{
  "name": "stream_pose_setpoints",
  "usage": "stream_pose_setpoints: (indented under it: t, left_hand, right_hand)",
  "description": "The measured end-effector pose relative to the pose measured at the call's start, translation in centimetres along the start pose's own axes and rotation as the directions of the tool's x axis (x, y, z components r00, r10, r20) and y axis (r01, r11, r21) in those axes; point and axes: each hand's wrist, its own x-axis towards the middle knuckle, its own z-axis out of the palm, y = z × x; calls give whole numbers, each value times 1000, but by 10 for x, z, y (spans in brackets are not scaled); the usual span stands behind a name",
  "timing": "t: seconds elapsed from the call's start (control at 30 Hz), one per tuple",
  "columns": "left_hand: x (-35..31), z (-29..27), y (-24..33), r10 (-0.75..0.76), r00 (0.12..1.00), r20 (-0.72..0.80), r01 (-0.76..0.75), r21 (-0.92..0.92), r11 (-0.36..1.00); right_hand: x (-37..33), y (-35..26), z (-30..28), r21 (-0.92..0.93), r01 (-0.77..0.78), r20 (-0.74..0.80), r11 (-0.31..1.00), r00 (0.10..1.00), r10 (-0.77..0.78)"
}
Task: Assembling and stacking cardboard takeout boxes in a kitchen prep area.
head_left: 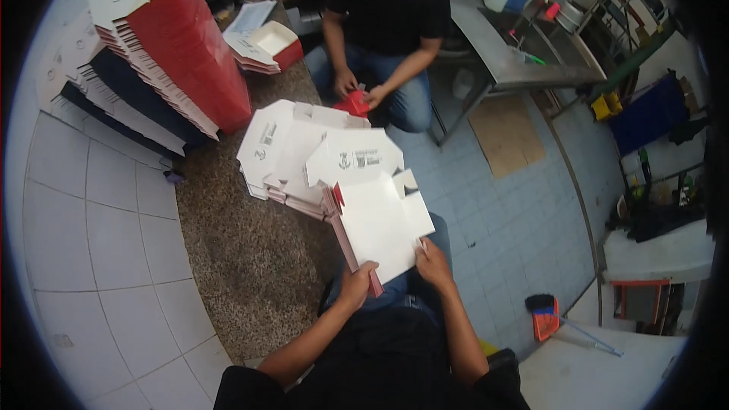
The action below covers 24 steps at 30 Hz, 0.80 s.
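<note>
A flat, die-cut cardboard box blank (383, 224), white on its upper face with a red folded edge, lies across my lap, its far end over a pile of similar box blanks (266, 140). My left hand (358, 286) is closed on its near left corner, the thumb on top by the red edge. On the near right edge, my right hand (433, 264) pinches the blank, fingers mostly beneath. Whether one sheet or more is in my hands is hard to tell. The pile rests on the speckled stone counter (243, 258).
Tall stacks of red box blanks (186, 45) and dark blue box blanks (140, 95) lean by the tiled wall. An open red box (277, 45) stands beyond. Opposite sits a person (387, 23) handling a red piece (354, 102). A metal sink table (524, 45) stands far right.
</note>
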Motion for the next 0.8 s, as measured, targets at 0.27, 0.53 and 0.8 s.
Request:
stream_pose_setpoints:
  t: [0.27, 0.53, 0.8]
  left_hand:
    - [-15, -24, 34, 22, 994, -104, -38, -152, 988]
    - [-5, -9, 116, 71, 964, -256, -170, -386, 907]
    - [80, -38, 67, 291, 947, -133, -311, -166, 936]
  right_hand:
    - [-8, -80, -50, 65, -91, 190, 994, 979, 77]
    - [92, -174, -55, 92, 136, 20, 986, 990, -139]
    - [179, -82, 30, -79, 202, -275, 976, 937, -217]
